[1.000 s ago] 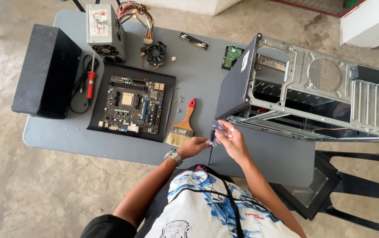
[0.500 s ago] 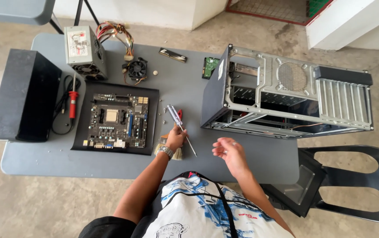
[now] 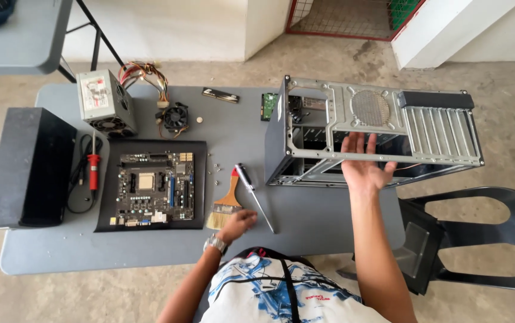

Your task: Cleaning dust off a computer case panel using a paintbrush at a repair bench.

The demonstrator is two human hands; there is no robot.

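The open right hand (image 3: 362, 162) was laid flat on the computer case (image 3: 377, 128) on the grey table (image 3: 305, 209), and the left hand (image 3: 238, 224), loosely curled, was rested by the screwdriver (image 3: 254, 194), which could be knocked off.

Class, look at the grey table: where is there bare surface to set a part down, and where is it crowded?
Bare: the table front strip between screwdriver and right edge, below the computer case; also the strip between motherboard and case, apart from loose screws. Crowded: the left side, with black box, power supply and fan.
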